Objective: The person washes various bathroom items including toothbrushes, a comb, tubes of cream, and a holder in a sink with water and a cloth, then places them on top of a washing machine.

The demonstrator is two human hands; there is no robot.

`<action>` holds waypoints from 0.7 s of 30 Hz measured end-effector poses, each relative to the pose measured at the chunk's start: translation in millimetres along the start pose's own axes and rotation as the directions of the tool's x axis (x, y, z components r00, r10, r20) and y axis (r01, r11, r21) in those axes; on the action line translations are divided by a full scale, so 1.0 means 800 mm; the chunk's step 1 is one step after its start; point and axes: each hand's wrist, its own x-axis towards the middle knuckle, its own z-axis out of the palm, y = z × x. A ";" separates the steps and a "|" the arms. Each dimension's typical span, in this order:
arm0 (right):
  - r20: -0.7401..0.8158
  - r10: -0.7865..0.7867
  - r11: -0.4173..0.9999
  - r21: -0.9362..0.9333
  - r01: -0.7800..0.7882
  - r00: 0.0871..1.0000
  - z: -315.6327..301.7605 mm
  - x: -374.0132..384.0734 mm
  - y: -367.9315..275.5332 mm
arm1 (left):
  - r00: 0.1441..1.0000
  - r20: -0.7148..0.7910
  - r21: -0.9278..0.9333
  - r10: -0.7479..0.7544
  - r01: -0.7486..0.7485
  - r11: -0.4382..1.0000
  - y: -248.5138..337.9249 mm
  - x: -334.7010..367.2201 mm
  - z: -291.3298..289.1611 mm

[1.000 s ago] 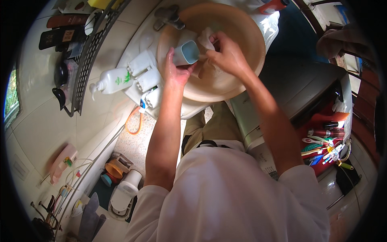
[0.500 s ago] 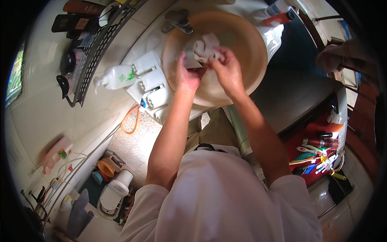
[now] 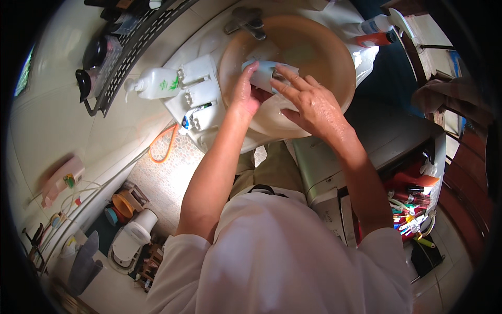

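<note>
My left hand (image 3: 248,93) grips a pale blue-white, smooth plastic piece (image 3: 261,72) with a dark opening near its right end; its exact kind I cannot make out. Over that end spreads my right hand (image 3: 314,102), wet, fingers apart, fingertips at or close to the piece. Both hands are above a large tan basin (image 3: 346,78) with water in it. A pale shape (image 3: 274,112) shows low in the basin, too unclear to name.
Left of the basin are a white plastic rack (image 3: 201,94) and a white pump bottle (image 3: 157,83). A metal faucet (image 3: 246,23) stands behind. Bottles (image 3: 376,39) sit at the back right, above a dark machine top (image 3: 366,136). A perforated shelf (image 3: 123,68) lines the left wall.
The wet whitish cloth seen in my right hand is no longer visible there. My right hand has opened and spread over the plastic piece, which now shows more fully. The view has shifted slightly.
</note>
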 end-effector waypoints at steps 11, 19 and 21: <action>0.028 -0.083 0.976 -0.200 0.087 0.996 0.034 0.010 0.040 | 0.999 -0.041 0.085 -0.023 0.027 0.996 -0.005 -0.002 0.026; 0.325 0.092 0.995 0.009 -0.100 0.941 0.049 0.057 0.035 | 1.000 -0.006 0.193 -0.022 0.023 0.981 0.001 0.006 0.015; 0.428 0.103 0.990 0.044 -0.134 0.898 0.047 0.070 0.034 | 1.000 -0.010 0.208 -0.005 0.007 0.978 -0.005 0.009 0.007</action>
